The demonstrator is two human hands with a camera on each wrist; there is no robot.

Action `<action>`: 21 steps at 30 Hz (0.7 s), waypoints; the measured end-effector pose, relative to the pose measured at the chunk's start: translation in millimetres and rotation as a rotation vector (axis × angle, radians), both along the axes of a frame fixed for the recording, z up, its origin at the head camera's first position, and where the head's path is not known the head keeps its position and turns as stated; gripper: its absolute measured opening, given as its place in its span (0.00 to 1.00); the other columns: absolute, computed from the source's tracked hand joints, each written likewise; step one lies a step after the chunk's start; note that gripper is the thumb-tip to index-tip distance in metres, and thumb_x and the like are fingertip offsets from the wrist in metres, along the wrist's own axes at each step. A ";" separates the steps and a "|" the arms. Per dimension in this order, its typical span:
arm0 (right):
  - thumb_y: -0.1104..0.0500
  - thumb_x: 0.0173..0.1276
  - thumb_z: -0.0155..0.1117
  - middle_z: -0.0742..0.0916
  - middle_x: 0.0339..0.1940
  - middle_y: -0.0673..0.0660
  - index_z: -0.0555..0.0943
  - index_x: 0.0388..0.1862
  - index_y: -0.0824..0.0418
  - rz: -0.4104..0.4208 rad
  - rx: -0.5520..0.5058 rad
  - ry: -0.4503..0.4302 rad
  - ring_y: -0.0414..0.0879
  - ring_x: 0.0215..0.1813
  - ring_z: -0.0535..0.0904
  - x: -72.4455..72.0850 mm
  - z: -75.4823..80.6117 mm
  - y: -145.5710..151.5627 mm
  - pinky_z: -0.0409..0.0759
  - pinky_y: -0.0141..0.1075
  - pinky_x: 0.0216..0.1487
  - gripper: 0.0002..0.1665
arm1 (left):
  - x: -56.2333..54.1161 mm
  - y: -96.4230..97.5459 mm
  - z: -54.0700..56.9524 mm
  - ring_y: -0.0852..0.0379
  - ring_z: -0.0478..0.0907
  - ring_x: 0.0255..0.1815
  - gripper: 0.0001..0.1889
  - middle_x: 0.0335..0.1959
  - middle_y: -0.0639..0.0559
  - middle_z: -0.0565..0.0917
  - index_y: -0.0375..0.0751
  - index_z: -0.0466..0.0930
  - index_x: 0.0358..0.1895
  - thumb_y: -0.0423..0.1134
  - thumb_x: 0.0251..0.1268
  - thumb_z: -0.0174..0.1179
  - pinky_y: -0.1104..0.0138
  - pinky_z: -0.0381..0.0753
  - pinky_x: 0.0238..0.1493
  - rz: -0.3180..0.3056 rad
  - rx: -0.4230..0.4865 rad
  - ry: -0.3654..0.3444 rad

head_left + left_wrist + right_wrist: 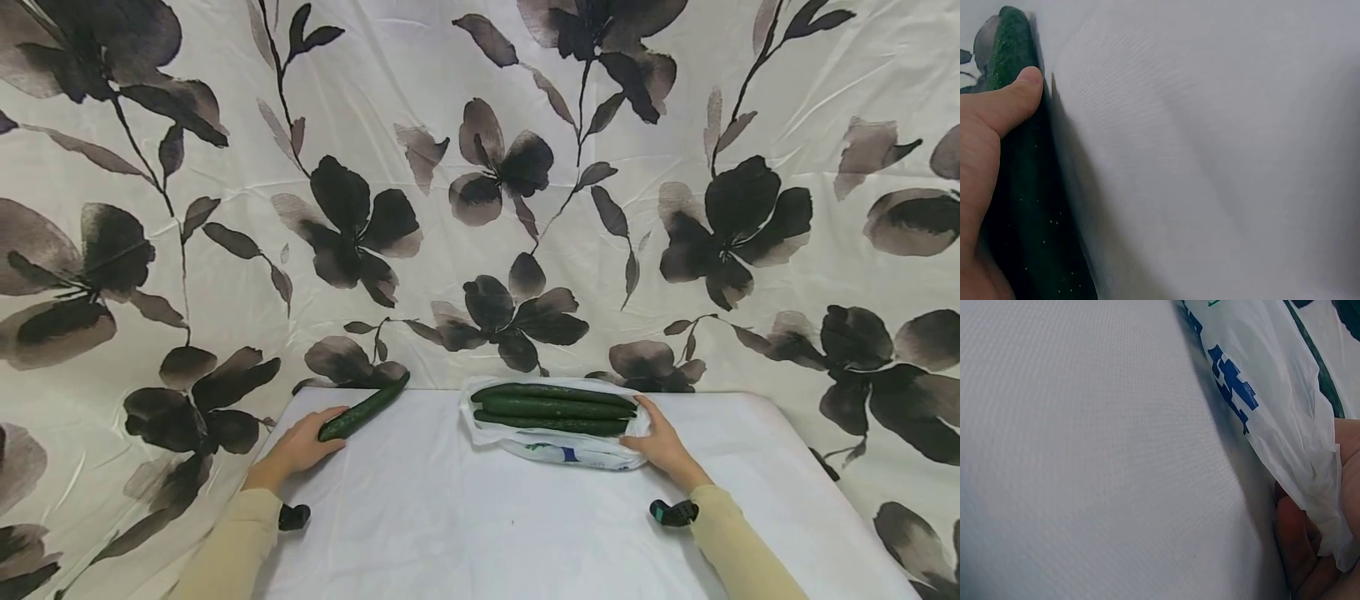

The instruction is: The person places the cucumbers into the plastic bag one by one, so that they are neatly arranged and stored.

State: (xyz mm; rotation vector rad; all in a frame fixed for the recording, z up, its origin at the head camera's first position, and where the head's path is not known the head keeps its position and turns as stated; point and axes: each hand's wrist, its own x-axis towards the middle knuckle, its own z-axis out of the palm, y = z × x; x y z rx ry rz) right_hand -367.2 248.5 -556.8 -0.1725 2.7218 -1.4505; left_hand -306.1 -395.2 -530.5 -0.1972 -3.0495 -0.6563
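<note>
My left hand (303, 442) grips the near end of a dark green cucumber (365, 408), which lies slanted at the back left of the white table. In the left wrist view the thumb (1019, 94) lies across its bumpy skin. Three more cucumbers (555, 408) lie side by side in a white plastic bag (517, 442), seen through its open top. At the bag's right end my right hand (663, 446) holds the plastic. The right wrist view shows curled fingers (1297, 540) beneath the bunched edge of the bag (1272, 394), with blue print along its side.
A white cloth covers the table (465, 525). Behind it hangs a pale curtain (420, 275) with dark flowers, close to the table's back edge. A dark band-like device (294, 517) sits at the left wrist and another device (673, 512) at the right.
</note>
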 end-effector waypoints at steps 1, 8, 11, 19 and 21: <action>0.59 0.54 0.75 0.56 0.75 0.73 0.51 0.77 0.61 0.000 -0.001 -0.002 0.71 0.74 0.48 -0.2 -0.1 -0.3 0.48 0.65 0.69 0.58 | 1.5 1.0 -0.2 0.31 0.68 0.61 0.34 0.61 0.32 0.72 0.45 0.65 0.72 0.46 0.64 0.65 0.36 0.66 0.56 0.006 0.004 0.001; 0.61 0.56 0.74 0.54 0.76 0.71 0.50 0.78 0.60 0.000 -0.014 -0.021 0.70 0.75 0.45 -0.2 -0.2 -1.7 0.45 0.65 0.69 0.57 | 7.2 5.8 -2.8 0.32 0.69 0.60 0.34 0.60 0.32 0.72 0.46 0.64 0.72 0.45 0.65 0.65 0.36 0.66 0.56 0.013 0.007 0.025; 0.61 0.56 0.74 0.54 0.76 0.70 0.50 0.78 0.60 0.002 -0.018 -0.022 0.69 0.75 0.45 -0.2 1.4 -2.1 0.45 0.65 0.69 0.57 | 8.9 7.1 -2.8 0.33 0.71 0.58 0.34 0.58 0.33 0.73 0.48 0.64 0.72 0.46 0.64 0.65 0.37 0.68 0.54 0.020 -0.004 0.043; 0.62 0.55 0.74 0.55 0.76 0.71 0.51 0.78 0.60 0.005 -0.015 -0.003 0.70 0.74 0.47 2.2 2.7 -1.4 0.47 0.64 0.69 0.57 | 13.9 14.9 6.3 0.42 0.75 0.51 0.32 0.53 0.40 0.76 0.55 0.66 0.71 0.47 0.64 0.66 0.44 0.73 0.47 0.034 -0.017 0.127; 0.62 0.56 0.74 0.55 0.76 0.71 0.51 0.78 0.60 0.004 -0.016 -0.001 0.70 0.74 0.47 3.1 3.1 -1.1 0.47 0.64 0.69 0.57 | 15.4 18.2 10.0 0.44 0.75 0.48 0.32 0.51 0.42 0.77 0.55 0.67 0.71 0.46 0.63 0.66 0.47 0.74 0.45 0.026 -0.012 0.153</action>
